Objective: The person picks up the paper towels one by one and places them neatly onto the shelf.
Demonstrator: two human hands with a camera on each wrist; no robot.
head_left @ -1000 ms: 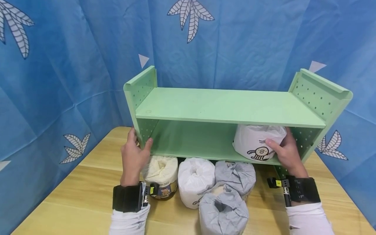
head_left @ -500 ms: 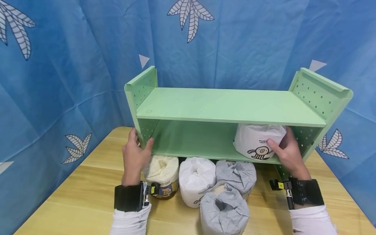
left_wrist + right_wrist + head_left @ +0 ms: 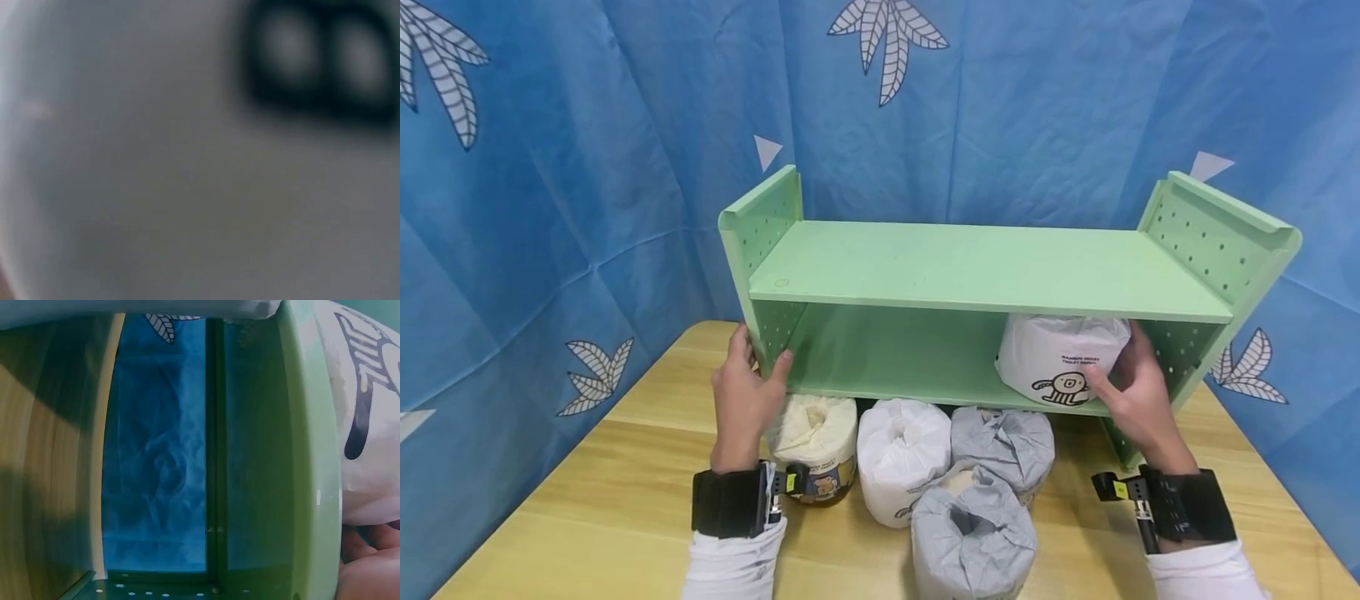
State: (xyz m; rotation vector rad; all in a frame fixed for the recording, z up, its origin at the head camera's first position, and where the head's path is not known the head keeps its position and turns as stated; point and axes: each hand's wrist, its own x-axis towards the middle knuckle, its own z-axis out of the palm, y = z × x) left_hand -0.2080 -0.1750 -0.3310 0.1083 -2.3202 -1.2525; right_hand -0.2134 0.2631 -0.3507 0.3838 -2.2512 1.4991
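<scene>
A white wrapped toilet roll (image 3: 1045, 358) with a printed cartoon figure stands at the right end of the lower tier of a green shelf (image 3: 985, 267). My right hand (image 3: 1138, 392) holds the roll at its right side, thumb on the front, other fingers mostly hidden behind it. The right wrist view shows part of that roll (image 3: 369, 475) and some fingers (image 3: 375, 562) beneath it. At the shelf's left side panel, my left hand (image 3: 747, 400) grips the edge, thumb on the inner side and fingers outside. A blurred pale surface with dark print fills the left wrist view.
Below and in front of the shelf stand a cream roll (image 3: 814, 446), a white roll (image 3: 902, 462) and two grey rolls, one behind (image 3: 1003, 446) and one nearer (image 3: 972, 537). The wooden table (image 3: 602, 492) carries everything. Blue curtain (image 3: 1037, 100) hangs behind.
My right thumb has slid slightly down and right on the toilet roll, uncovering more print, and the right wrist has shifted right. The left hand keeps its grip on the shelf.
</scene>
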